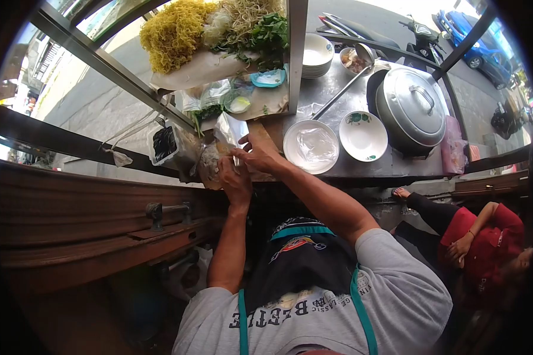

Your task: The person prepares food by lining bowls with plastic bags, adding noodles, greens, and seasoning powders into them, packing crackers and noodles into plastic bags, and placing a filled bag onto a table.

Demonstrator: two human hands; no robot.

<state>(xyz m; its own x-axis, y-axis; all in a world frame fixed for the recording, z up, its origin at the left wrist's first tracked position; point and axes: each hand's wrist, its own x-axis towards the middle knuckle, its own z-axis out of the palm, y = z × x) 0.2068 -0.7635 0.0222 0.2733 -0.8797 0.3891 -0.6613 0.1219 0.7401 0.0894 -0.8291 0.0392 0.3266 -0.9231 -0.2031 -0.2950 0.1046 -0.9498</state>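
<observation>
My left hand (235,179) is at the cart's front left edge, with its fingers bent together near a shiny, whitish flat piece (232,129). I cannot make out whether this is plastic or metal. Just above it, my right hand (260,154) has its fingers closed at the lower edge of that piece. Beside my left hand lies a crumpled clear plastic bag (210,163). To the right of my hands, a white bowl lined with clear plastic (311,147) stands next to a white bowl with green leaf patterns (363,136).
A large lidded metal pot (411,106) is at right. Behind are stacked bowls (317,56) and a ladle (343,89). Yellow noodles (175,32) and greens (271,38) fill the upper shelf. A plastic tub (163,145) sits left. A person in red (485,254) is at right.
</observation>
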